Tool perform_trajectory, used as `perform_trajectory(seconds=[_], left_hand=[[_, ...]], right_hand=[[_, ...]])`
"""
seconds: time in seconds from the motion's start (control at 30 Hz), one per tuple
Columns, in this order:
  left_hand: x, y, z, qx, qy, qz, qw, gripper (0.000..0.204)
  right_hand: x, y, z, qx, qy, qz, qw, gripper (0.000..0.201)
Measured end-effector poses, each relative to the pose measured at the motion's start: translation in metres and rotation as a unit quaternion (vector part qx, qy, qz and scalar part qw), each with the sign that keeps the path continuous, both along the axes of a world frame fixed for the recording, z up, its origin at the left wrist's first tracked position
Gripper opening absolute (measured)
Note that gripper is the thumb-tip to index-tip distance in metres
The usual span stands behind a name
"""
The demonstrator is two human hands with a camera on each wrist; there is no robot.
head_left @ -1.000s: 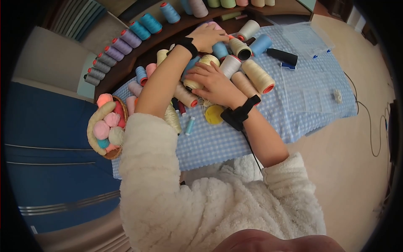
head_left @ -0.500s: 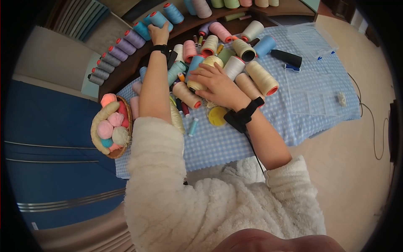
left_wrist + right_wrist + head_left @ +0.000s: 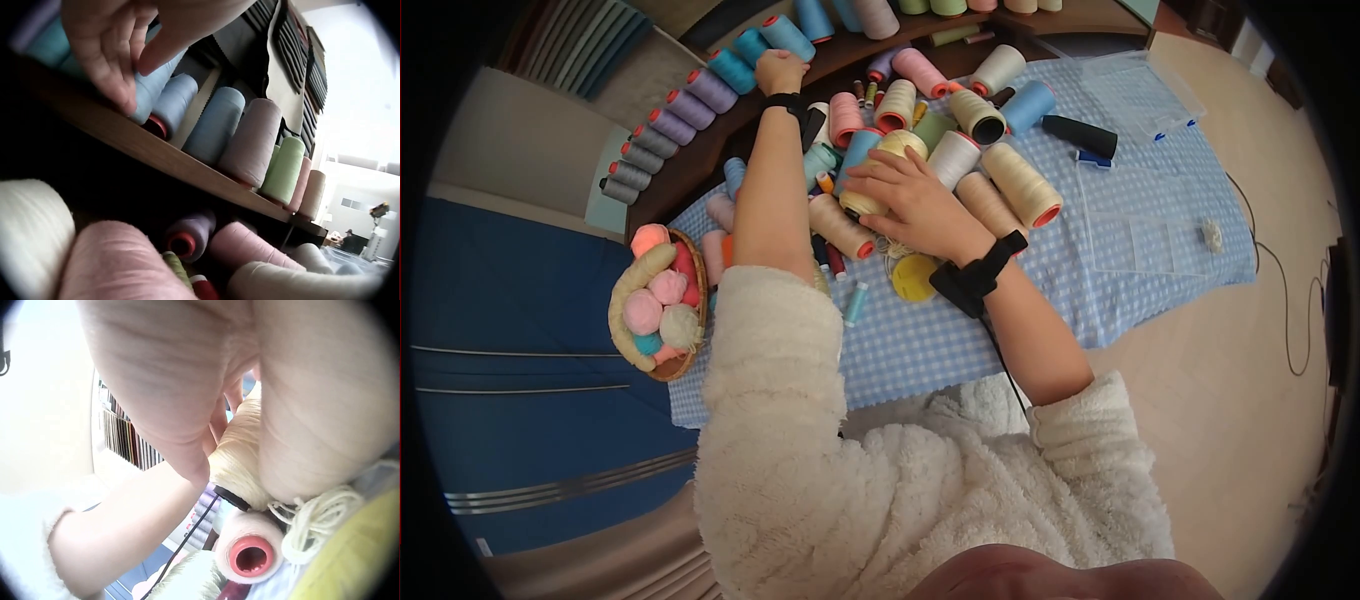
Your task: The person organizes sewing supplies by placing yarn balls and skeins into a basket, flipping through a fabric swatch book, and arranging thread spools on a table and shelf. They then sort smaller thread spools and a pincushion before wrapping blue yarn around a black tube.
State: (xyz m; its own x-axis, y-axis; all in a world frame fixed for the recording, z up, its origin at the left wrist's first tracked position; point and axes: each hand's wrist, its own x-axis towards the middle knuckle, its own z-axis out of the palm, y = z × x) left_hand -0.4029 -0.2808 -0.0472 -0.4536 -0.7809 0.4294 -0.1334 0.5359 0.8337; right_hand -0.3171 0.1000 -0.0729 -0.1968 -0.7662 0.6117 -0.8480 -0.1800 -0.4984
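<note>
In the head view my left hand is at the shelf, holding a light blue thread cone. The left wrist view shows thumb and fingers on this blue cone, which stands beside another blue cone with a red base. My right hand lies over a pale yellow thread cone in the pile, its fingers curved across it. From the right wrist, the yellow cone shows under the palm, above a pinkish cone with a red core and a loose cream skein.
Thread cones in purple, grey and teal line the curved shelf. Several more cones lie on the blue checked cloth. A basket of yarn balls stands left; a clear plastic case lies right, near a black cone.
My left hand has swung from the pile up to the shelf, bringing the light blue cone into the row beside the teal ones. The right hand stays on the yellow cone.
</note>
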Motion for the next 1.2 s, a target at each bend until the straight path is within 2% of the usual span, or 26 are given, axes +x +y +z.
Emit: perform_trajectory(seconds=[0.07, 0.17, 0.27, 0.37, 0.4, 0.43, 0.47, 0.53, 0.6, 0.7, 0.73, 0.8, 0.87, 0.93, 1.07, 1.2], left_hand=[[-0.003, 0.0, -0.001, -0.071, 0.012, -0.001, 0.997, 0.015], [0.003, 0.029, 0.021, -0.136, -0.086, 0.007, 0.987, 0.026], [-0.02, 0.028, 0.02, -0.257, -0.011, -0.034, 0.966, 0.033], [-0.072, 0.017, 0.021, -0.509, 0.04, 0.041, 0.859, 0.049], [-0.082, 0.018, 0.02, -0.402, -0.047, 0.023, 0.914, 0.061], [-0.08, 0.031, 0.03, -0.275, -0.106, -0.002, 0.956, 0.061], [-0.069, 0.058, 0.052, -0.142, -0.163, -0.029, 0.976, 0.061], [-0.099, 0.03, 0.031, -0.108, -0.249, 0.003, 0.962, 0.062], [-0.106, 0.022, 0.026, -0.188, -0.292, 0.008, 0.938, 0.05], [-0.106, 0.023, 0.028, -0.162, -0.278, -0.01, 0.947, 0.052], [-0.108, 0.025, 0.029, -0.109, -0.239, -0.021, 0.965, 0.057], [-0.135, 0.008, -0.002, -0.064, -0.123, 0.004, 0.99, 0.063], [-0.115, 0.028, 0.015, 0.034, -0.109, -0.045, 0.992, 0.062], [-0.105, 0.044, 0.015, 0.075, -0.058, -0.037, 0.995, 0.061], [-0.08, 0.067, 0.027, 0.069, -0.095, -0.016, 0.993, 0.063], [-0.077, 0.064, 0.03, 0.071, -0.12, -0.038, 0.989, 0.062]], right_hand=[[0.0, 0.0, 0.0, 0.002, 0.002, -0.001, 1.0, 0.045], [0.0, -0.001, 0.0, 0.007, 0.0, 0.001, 1.0, 0.045], [0.0, 0.0, 0.0, 0.003, 0.001, 0.0, 1.0, 0.045], [0.0, 0.0, -0.001, 0.006, -0.005, 0.004, 1.0, 0.045], [0.0, 0.0, 0.001, 0.01, -0.008, 0.007, 1.0, 0.045], [0.0, 0.001, 0.004, 0.014, -0.011, 0.008, 1.0, 0.045], [0.0, 0.002, 0.005, 0.019, -0.014, 0.009, 1.0, 0.046], [-0.001, 0.0, 0.0, 0.007, -0.011, -0.002, 1.0, 0.046], [-0.001, 0.0, 0.0, 0.005, -0.011, -0.005, 1.0, 0.048], [-0.001, -0.002, -0.003, -0.004, -0.003, -0.011, 1.0, 0.048], [0.0, -0.002, -0.003, 0.004, -0.009, -0.008, 1.0, 0.048], [-0.001, -0.001, -0.001, 0.019, -0.016, -0.002, 1.0, 0.048], [-0.001, -0.003, -0.003, 0.013, -0.006, -0.007, 1.0, 0.048], [-0.002, -0.002, -0.004, 0.007, -0.004, -0.011, 1.0, 0.048], [-0.001, -0.002, -0.003, 0.003, -0.008, -0.006, 1.0, 0.046], [-0.001, -0.002, -0.001, 0.001, -0.007, -0.002, 1.0, 0.044]])
